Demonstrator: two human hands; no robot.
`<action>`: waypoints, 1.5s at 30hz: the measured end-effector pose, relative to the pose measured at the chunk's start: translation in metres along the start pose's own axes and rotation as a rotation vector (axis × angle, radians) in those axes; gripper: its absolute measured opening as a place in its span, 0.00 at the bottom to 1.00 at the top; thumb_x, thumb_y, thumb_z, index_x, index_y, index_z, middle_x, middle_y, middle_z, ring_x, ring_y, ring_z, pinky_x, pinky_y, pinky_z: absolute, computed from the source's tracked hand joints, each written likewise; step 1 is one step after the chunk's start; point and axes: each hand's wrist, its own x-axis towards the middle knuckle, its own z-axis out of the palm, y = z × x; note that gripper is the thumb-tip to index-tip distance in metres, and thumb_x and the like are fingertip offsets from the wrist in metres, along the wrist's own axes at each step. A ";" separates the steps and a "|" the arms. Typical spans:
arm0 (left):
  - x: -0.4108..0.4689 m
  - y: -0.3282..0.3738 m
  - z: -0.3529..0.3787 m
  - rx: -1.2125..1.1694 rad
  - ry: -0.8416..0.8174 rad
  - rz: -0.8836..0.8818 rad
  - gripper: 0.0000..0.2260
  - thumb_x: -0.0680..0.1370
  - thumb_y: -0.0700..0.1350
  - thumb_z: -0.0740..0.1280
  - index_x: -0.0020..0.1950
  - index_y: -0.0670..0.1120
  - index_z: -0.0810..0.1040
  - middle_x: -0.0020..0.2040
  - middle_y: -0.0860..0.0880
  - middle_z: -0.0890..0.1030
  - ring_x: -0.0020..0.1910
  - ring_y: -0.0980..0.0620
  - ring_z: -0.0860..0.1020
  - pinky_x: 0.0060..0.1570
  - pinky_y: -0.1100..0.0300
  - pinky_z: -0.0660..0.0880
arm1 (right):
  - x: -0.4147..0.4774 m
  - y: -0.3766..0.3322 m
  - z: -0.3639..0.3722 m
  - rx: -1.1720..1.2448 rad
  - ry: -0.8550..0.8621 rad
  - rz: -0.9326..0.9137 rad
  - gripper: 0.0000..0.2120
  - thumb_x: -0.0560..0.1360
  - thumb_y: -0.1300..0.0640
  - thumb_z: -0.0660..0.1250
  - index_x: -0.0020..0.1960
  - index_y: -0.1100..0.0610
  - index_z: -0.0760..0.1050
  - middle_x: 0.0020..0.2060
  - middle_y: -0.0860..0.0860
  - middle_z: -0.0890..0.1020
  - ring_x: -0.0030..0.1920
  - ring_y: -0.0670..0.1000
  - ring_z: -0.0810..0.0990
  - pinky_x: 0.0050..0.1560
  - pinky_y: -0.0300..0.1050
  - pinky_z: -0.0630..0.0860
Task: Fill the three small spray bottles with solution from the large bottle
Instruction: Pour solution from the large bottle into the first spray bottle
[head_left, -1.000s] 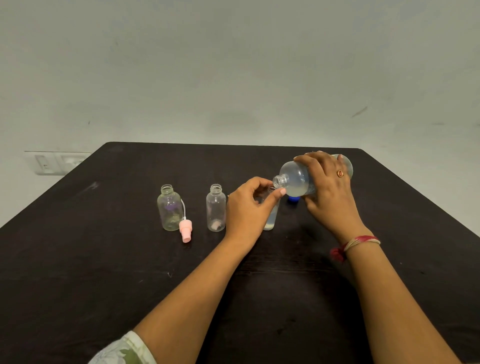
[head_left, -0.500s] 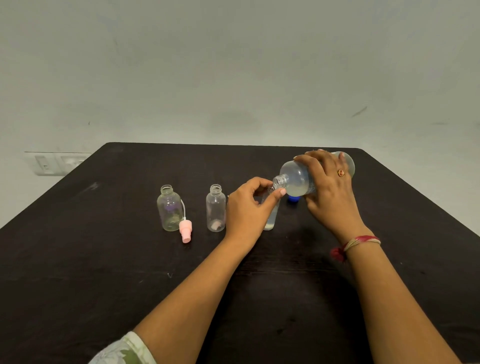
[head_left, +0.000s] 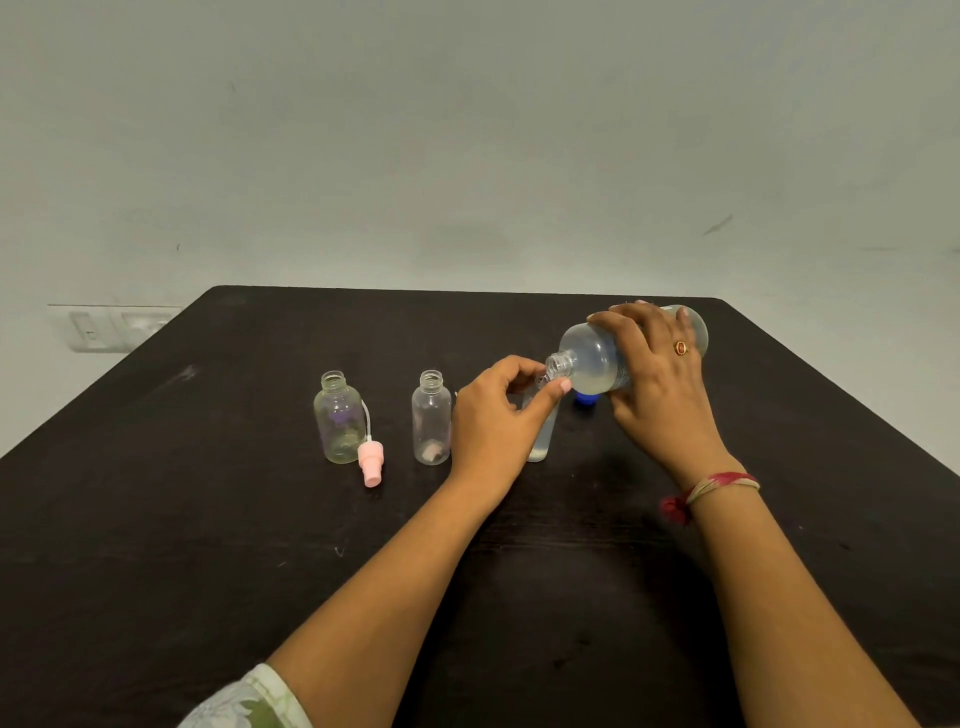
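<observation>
sleeve: patterned cuff at the near edge, on the left arm
desk: dark top carries all the bottles
pink spray cap: on its side, tube leaning on the leftmost bottle; off, so that neck is free for filling
left grip: thumb and fingers curled round the neck of the 3rd small bottle, pinching it; probably steadying it under the spout
3rd small bottle: upright on the desk, right end of the row, half hidden by the hand; liquid visible low down
other 2: leftmost bottle and middle bottle upright, uncapped, look unfilled; apart from the pour
blue cap: on the desk under the large bottle; likely its lid
right grip: wrapped over the large bottle, holding it tipped near flat, mouth at the small neck; stream too thin to see
progress: bottle 1 of 3 filling
wall socket: far left
</observation>
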 end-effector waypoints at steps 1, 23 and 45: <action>0.000 0.000 0.000 0.001 0.001 0.001 0.10 0.72 0.54 0.74 0.47 0.50 0.82 0.42 0.57 0.82 0.43 0.60 0.80 0.41 0.65 0.77 | 0.000 0.000 0.000 0.000 -0.001 0.001 0.34 0.63 0.67 0.72 0.66 0.53 0.66 0.62 0.56 0.71 0.67 0.59 0.67 0.74 0.59 0.50; 0.000 -0.001 0.000 0.000 0.001 -0.008 0.11 0.72 0.54 0.73 0.47 0.49 0.82 0.42 0.56 0.82 0.44 0.59 0.80 0.42 0.61 0.78 | 0.000 0.000 0.000 -0.014 0.000 0.001 0.35 0.63 0.68 0.72 0.66 0.53 0.67 0.62 0.56 0.71 0.67 0.58 0.67 0.74 0.57 0.48; 0.000 0.000 0.000 0.000 -0.006 -0.010 0.09 0.72 0.54 0.73 0.46 0.50 0.81 0.41 0.58 0.82 0.44 0.60 0.80 0.42 0.63 0.78 | 0.000 -0.001 0.000 0.002 -0.003 0.008 0.35 0.62 0.68 0.73 0.66 0.52 0.67 0.62 0.56 0.71 0.67 0.59 0.68 0.74 0.58 0.50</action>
